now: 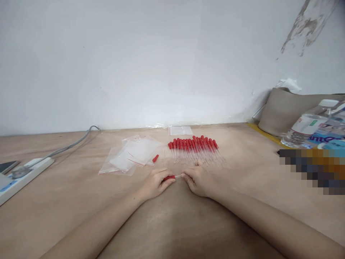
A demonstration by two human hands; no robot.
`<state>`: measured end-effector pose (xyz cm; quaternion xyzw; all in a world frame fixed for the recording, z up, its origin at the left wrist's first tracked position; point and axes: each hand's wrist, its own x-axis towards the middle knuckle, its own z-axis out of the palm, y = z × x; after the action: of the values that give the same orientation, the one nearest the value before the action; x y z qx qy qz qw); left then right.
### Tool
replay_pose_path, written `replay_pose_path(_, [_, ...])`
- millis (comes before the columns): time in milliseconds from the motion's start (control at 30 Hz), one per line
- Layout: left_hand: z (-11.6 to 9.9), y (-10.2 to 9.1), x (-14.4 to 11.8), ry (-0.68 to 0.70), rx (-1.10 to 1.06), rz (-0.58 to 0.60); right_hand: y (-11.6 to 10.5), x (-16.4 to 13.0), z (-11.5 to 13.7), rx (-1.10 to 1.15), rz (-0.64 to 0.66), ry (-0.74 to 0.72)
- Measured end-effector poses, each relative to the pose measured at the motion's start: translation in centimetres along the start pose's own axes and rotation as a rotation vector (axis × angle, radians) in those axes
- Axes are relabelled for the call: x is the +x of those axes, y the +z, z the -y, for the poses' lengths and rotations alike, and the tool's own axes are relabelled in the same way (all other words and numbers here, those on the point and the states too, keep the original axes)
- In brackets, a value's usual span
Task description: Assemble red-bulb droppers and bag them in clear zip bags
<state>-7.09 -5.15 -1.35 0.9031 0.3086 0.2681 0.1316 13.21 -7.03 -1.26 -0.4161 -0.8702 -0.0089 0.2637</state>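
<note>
A pale, plain wall (151, 61) is seen behind the worktop (67, 201), lit evenly and softly; a patch of peeled paint (304, 25) is shown at its upper right; the worktop, of light brown wood, is met by the wall along a straight line; a white power strip (24, 174) is laid at the left edge, its grey cable (72, 144) being run back toward the wall.

The dropper (172, 177) pinched between the left hand (155, 183) and right hand (198, 181) has a red bulb and a clear tube, like the row of droppers (195, 148) behind. The zip bags (132, 155) are clear with red seal lines, on a light brown wooden table (81, 187). The power strip (24, 174) is white with a grey cable (72, 144).
</note>
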Motion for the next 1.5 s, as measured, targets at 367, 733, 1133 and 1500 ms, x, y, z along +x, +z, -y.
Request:
replay_pose_path(367, [0.0, -0.2, 0.0, 0.074, 0.066, -0.007, 0.3, 0.7, 0.3, 0.165, 0.12, 0.113])
replay_pose_path(733, [2.2, -1.5, 0.0, -0.012, 0.321, -0.343, -2.4, 0.6, 0.5, 0.171, 0.085, 0.184])
replay_pose_path(1133, [5.1, -1.4, 0.1, -0.226, 0.473, -0.297, -2.3, 4.7, -5.1, 0.091, -0.126, 0.698])
replay_pose_path(1500, [5.1, -1.6, 0.1, -0.206, 0.33, -0.285, -2.8, 5.6, -7.6, -0.053, -0.138, 0.817])
